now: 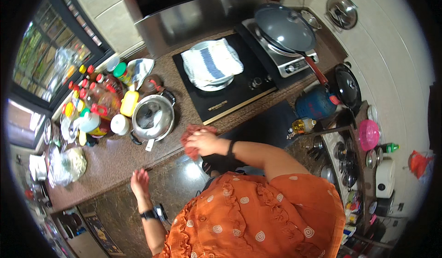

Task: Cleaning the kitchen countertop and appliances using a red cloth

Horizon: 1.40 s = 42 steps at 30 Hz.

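Observation:
My right hand (pixel 203 142) presses a reddish-brown cloth (pixel 192 151) onto the front edge of the speckled stone counter (pixel 114 161), near the corner of the black cooktop. Part of the cloth is hidden under the palm and fingers. Lower and to the left, my left hand (pixel 140 182) hangs in front of the counter with nothing in it. A steel pot with a glass lid (pixel 153 117) stands just left of the cloth. On the black glass cooktop (pixel 221 107) sits a round metal vessel (pixel 214 86), covered by a white towel with a blue stripe (pixel 211 62).
A lidded wok (pixel 286 28) with a red-brown handle rests on a portable steel cooker (pixel 293 65) at the back right. Sauce bottles (pixel 107 95), a white jar (pixel 120 124) and plastic bags (pixel 67 168) crowd the counter's left. A blue water jug (pixel 316 102) stands at the right.

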Available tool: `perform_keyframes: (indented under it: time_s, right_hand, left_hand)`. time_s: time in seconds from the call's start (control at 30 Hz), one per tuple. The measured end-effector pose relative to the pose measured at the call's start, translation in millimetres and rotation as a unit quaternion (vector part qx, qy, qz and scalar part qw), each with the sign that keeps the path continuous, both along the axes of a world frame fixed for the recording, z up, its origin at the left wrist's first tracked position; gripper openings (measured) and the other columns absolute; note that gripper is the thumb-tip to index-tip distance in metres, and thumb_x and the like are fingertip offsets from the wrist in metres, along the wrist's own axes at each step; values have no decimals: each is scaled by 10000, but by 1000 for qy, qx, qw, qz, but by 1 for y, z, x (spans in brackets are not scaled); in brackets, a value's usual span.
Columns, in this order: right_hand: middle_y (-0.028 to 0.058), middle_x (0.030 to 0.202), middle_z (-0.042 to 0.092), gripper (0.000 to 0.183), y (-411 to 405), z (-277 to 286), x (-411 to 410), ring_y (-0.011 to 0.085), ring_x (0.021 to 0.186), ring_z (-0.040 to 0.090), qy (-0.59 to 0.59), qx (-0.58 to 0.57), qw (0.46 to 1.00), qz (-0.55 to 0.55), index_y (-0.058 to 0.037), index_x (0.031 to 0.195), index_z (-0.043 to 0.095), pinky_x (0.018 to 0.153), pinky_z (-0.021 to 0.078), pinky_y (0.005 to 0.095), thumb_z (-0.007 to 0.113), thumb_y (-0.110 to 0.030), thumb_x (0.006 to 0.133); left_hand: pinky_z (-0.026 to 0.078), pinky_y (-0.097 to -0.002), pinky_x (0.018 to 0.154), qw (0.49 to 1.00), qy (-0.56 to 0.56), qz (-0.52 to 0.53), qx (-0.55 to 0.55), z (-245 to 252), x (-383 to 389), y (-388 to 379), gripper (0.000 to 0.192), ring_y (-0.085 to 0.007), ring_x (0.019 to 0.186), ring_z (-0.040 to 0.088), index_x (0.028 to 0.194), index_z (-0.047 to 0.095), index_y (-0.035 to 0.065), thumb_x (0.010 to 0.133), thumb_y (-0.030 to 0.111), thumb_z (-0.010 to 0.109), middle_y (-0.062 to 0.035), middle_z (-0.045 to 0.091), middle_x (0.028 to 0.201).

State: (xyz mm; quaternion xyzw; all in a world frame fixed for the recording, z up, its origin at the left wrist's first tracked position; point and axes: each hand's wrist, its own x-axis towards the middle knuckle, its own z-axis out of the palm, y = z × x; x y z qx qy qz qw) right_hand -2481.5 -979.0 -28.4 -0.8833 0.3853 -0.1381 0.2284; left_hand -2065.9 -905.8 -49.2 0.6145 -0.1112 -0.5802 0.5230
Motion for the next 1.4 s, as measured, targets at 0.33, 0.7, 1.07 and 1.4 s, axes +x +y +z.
perform_keyframes:
  time_s: [0.33, 0.7, 1.07, 1.4]
  right_hand:
    - [8, 1053, 657, 255, 38, -8, -371, 294, 1040, 585, 32, -87, 946, -311, -163, 971, 647, 893, 445, 438, 638, -118, 720]
    - [88, 907, 659, 269, 26, -11, -666, 158, 790, 667, -579, 23, 541, -610, -21, 1079, 574, 682, 542, 298, 529, 56, 825]
    - [88, 1054, 696, 202, -10, 33, -587, 274, 989, 663, -140, -115, 940, -290, -135, 929, 698, 823, 531, 383, 645, -80, 743]
    - [111, 1063, 635, 330, -46, 75, -807, 199, 916, 638, -596, 95, 636, -481, -13, 1173, 519, 776, 536, 335, 560, -7, 845]
  left_hand:
    - [552, -367, 739, 986, -14, -101, 130, -2, -175, 61, 301, -237, 817, 660, 1155, 568, 80, 967, 314, 567, -90, 680, 976]
    - [551, -346, 726, 955, -70, -287, 30, 62, -446, 39, 281, -227, 843, 680, 1143, 573, 58, 989, 294, 583, -113, 687, 1004]
    - [521, -291, 807, 862, -154, -482, -28, 67, -603, -17, 291, -184, 915, 662, 1194, 584, 9, 1002, 226, 565, -100, 687, 1065]
    - [522, -291, 792, 869, -145, -471, -38, 56, -661, -72, 285, -156, 883, 652, 1196, 586, 8, 1019, 225, 532, -84, 684, 1072]
